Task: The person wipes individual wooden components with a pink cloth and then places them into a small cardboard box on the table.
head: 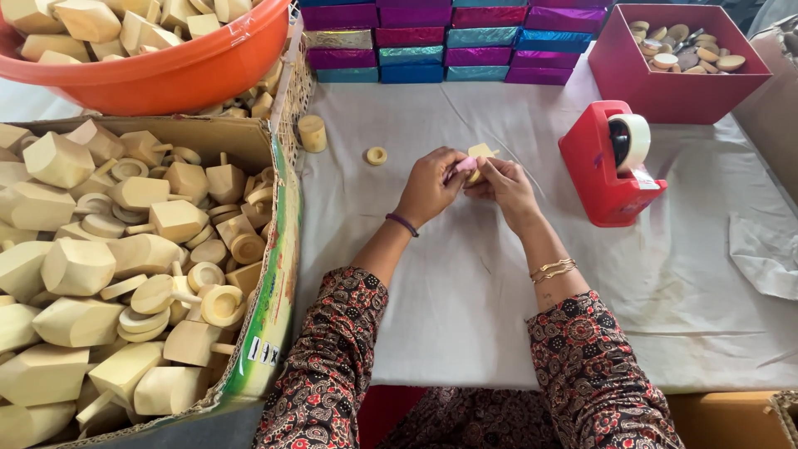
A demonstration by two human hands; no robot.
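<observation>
Though fingers hide most of it, left hand (430, 185), right hand (504, 185) both pinch small wooden piece (480, 152); pink bit unclear.

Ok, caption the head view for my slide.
Both hands, left hand and right hand, hold a small wooden piece beside a red tape dispenser.

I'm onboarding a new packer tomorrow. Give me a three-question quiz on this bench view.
1. True or false: the tape dispenser stands on the person's right side.
2. What do the left hand and right hand hold together?
A. a small wooden piece
B. scissors
C. a roll of ribbon
3. Fill in: the orange tub holds wooden ____.

Key: 1 true; 2 A; 3 pieces.
</observation>
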